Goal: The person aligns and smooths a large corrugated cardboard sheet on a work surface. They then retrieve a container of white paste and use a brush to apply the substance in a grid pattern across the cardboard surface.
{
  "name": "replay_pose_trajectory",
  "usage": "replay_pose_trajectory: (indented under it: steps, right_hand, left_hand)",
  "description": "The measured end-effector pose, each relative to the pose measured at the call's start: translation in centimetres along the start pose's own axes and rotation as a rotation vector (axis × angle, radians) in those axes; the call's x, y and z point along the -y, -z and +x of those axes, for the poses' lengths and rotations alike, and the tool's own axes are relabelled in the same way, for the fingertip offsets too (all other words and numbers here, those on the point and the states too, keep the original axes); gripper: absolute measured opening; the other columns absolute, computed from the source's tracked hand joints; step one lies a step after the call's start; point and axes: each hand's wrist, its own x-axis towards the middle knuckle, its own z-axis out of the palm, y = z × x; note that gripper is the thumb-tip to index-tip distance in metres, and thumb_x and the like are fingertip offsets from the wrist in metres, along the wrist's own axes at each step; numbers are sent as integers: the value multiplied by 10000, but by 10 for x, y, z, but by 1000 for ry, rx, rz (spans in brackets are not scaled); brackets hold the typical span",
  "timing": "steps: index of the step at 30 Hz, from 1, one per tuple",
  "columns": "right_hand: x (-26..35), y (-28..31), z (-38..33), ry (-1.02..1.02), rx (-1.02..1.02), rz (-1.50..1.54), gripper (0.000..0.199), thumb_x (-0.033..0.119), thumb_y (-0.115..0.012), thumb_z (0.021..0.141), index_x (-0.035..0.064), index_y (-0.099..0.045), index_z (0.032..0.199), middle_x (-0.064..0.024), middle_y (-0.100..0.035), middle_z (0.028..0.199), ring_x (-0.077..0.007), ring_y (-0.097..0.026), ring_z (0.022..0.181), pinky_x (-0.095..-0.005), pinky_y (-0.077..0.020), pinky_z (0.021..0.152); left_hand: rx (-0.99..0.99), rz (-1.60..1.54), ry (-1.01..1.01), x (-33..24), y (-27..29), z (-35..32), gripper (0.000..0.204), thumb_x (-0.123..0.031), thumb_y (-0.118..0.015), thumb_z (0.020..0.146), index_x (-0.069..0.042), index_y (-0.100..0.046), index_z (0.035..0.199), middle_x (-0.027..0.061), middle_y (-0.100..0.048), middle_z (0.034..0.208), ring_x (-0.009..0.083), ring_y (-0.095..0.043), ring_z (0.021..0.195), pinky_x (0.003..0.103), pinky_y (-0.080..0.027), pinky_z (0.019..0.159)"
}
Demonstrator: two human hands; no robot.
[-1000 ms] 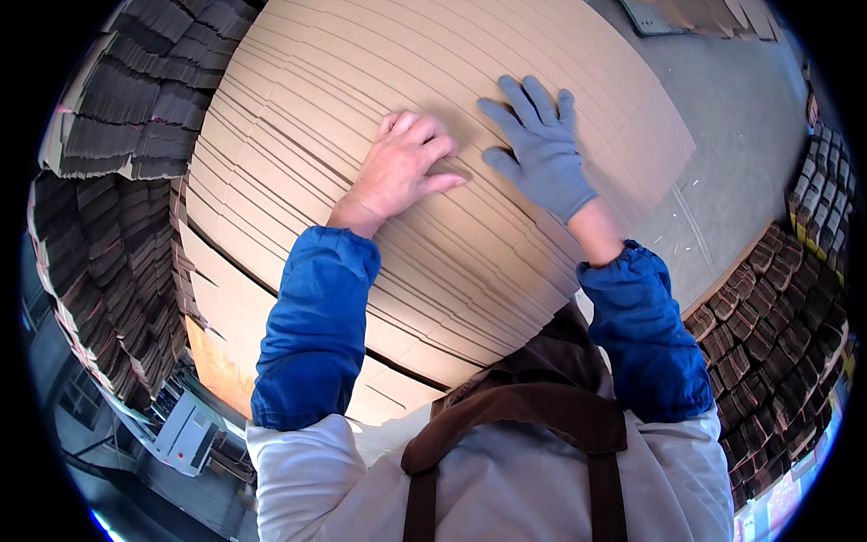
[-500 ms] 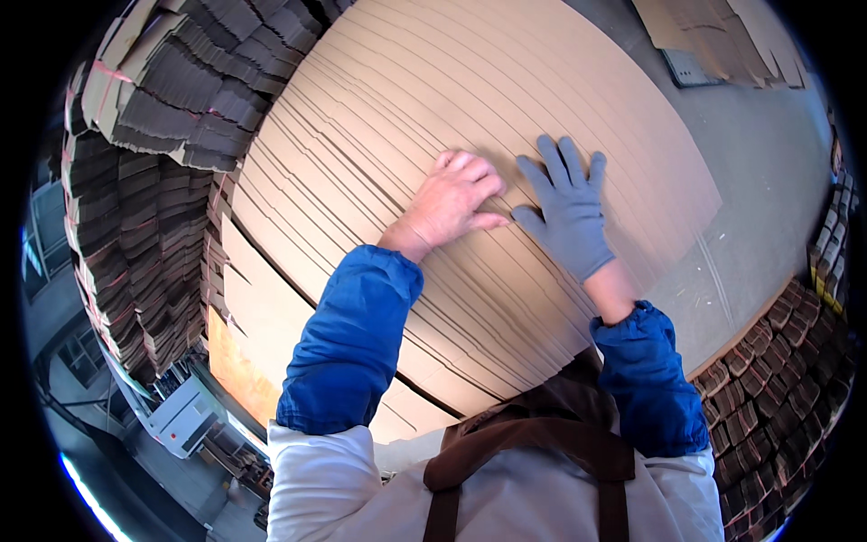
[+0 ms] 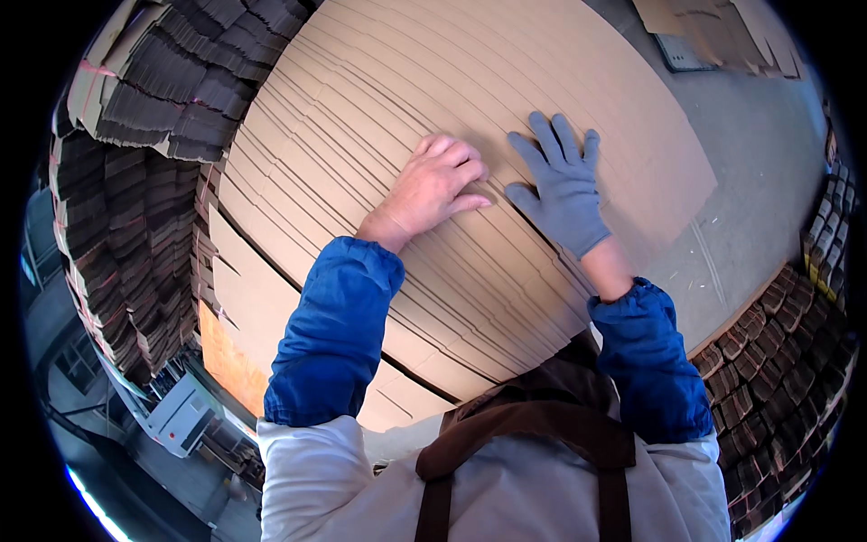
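Overlapping flat brown cardboard sheets (image 3: 361, 172) fan out in front of me, their edges forming many slanting lines. My left hand (image 3: 432, 185), bare, rests on the middle of them with its fingers bent and its thumb apart. I see nothing held in it, though its fingertips are partly hidden. Just right of it, my right hand (image 3: 562, 185) wears a grey glove and lies flat on the sheets, fingers spread. A dark gap between sheet edges runs from near the right thumb toward me. Blue sleeve covers are on both forearms.
Tall stacks of dark-edged cardboard (image 3: 122, 217) rise at the left. Bundled cardboard pieces (image 3: 768, 388) are piled at the lower right. More cardboard (image 3: 722, 32) lies at the far right above grey floor (image 3: 741, 163). A pale machine (image 3: 185, 415) stands at the lower left.
Both hands have shifted slightly farther away, the left one also leftward. A dark gap between sheets now shows beside the right thumb. The right hand stays spread.
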Motion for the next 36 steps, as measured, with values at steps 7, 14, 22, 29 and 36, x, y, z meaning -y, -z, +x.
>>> replay_pose_trajectory:
  steps: [7, 14, 22, 29, 36]
  right_hand:
    - [0, 2, 0, -15, 26, -12, 658, 403, -715, 838, 180, -548, 1434, -108, -374, 1575, -360, -290, 1467, -713, -146, 1141]
    - [-2, 0, -2, -8, 15, -8, 672, 401, -729, 826, 182, -545, 1435, -106, -371, 1576, -360, -288, 1468, -712, -146, 1142]
    - [-4, -1, -5, -2, 3, -11, 669, 398, -731, 825, 183, -549, 1432, -102, -375, 1575, -350, -291, 1467, -706, -151, 1141]
    - [-4, 0, -3, 4, 0, -19, 651, 391, -722, 833, 180, -555, 1426, -92, -377, 1574, -339, -300, 1459, -704, -166, 1132]
    - [-7, -2, -3, 12, -26, -25, 656, 408, -730, 821, 193, -563, 1417, -81, -378, 1575, -330, -306, 1453, -708, -176, 1121]
  left_hand:
    - [-6, -17, 1, 1, 0, 0, 338, -369, -813, 781, -153, -655, 987, -2, -591, 1054, 242, -532, 1061, 401, -407, 1007]
    - [-23, -31, 17, -1, -2, -8, 327, -341, -829, 764, -154, -659, 971, -13, -589, 1020, 232, -524, 1068, 388, -403, 1016]
    - [-45, -25, -1, 0, -6, -13, 361, -386, -822, 765, -152, -662, 989, -6, -598, 1070, 254, -528, 1081, 411, -409, 1021]
    - [15, 1, 25, 4, -6, -13, 360, -382, -819, 764, -150, -673, 997, 5, -601, 1077, 261, -532, 1096, 408, -413, 1021]
    - [-1, -16, 33, 3, -6, -11, 361, -368, -830, 753, -142, -676, 990, 2, -606, 1076, 267, -533, 1094, 415, -423, 1005]
